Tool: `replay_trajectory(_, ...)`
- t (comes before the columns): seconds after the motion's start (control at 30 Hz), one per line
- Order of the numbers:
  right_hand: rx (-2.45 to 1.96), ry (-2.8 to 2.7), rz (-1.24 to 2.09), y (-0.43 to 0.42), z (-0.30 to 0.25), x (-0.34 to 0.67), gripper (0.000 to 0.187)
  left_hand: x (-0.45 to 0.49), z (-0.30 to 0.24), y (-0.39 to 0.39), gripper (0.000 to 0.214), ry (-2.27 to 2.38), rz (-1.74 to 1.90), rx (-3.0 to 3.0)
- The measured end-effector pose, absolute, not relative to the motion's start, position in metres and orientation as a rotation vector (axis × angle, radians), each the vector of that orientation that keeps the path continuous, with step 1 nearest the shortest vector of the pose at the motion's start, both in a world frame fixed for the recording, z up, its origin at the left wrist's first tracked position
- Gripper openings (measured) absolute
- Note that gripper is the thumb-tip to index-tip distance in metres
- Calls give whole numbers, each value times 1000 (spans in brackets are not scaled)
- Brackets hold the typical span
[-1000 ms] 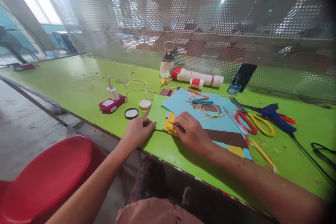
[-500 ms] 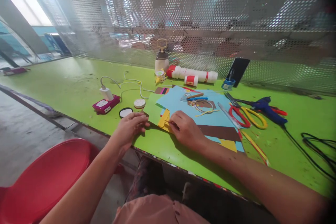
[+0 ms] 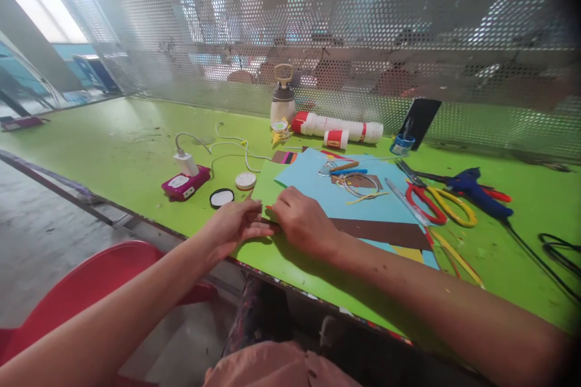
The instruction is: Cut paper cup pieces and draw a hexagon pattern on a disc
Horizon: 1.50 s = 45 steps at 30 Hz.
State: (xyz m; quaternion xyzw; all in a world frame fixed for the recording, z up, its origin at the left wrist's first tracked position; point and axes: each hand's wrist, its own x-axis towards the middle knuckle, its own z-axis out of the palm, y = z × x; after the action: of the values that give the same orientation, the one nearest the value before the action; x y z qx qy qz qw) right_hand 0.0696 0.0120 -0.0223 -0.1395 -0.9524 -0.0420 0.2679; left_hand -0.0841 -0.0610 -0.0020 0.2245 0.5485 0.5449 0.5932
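My left hand (image 3: 233, 225) rests at the near left corner of a light green paper sheet (image 3: 265, 184), fingers stretched out and a little apart. Close beside it, my right hand (image 3: 305, 222) is closed, knuckles up, over the near edge of the paper pile. A small red tip shows at its fingertips; what it grips is hidden. Under and beyond the right hand lie a light blue sheet (image 3: 304, 172) and a dark brown strip (image 3: 385, 233). A black-rimmed round lid (image 3: 222, 198) and a small white round disc (image 3: 246, 181) sit just beyond my left hand.
Scissors (image 3: 424, 202), a blue glue gun (image 3: 476, 190) and a coil of wire (image 3: 361, 185) lie to the right. Behind are a white tube (image 3: 340, 127), a pump bottle (image 3: 282, 103) and a blue jar (image 3: 402, 145). A purple power socket (image 3: 187, 183) stands left.
My right hand has moved left, closer to my left hand. The yellow folded paper piece seen before at its fingertips is out of sight. The view has shifted slightly.
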Motion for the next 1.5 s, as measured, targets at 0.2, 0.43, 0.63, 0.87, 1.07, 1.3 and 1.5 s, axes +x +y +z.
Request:
replay_trajectory(0.2,-290,-2624,-168,8,-27,64,14,-81,-4,-63,20,1269,1265,523)
replay_trajectory(0.43,-359,-2592,-30,6,-27,70,22,-79,-7,-62,19,1340,1233,526)
replay_trajectory(0.63,-429,-2490,172,16,-20,78,18,-78,-7,-63,17,1371,1238,541)
replay_trajectory(0.87,-464,-2422,342,28,-14,105,16,-76,-5,-66,16,1416,1262,561)
replay_trajectory(1.07,-723,-2337,387,39,5,168,11,-75,-5,-65,14,1437,1262,594)
replay_trajectory(1.3,-1453,-1866,301,127,34,284,20,-79,-10,-64,10,1551,1179,680)
replay_trajectory(1.5,-1843,-1909,315,137,12,344,22,-76,-6,-64,11,1594,1193,678)
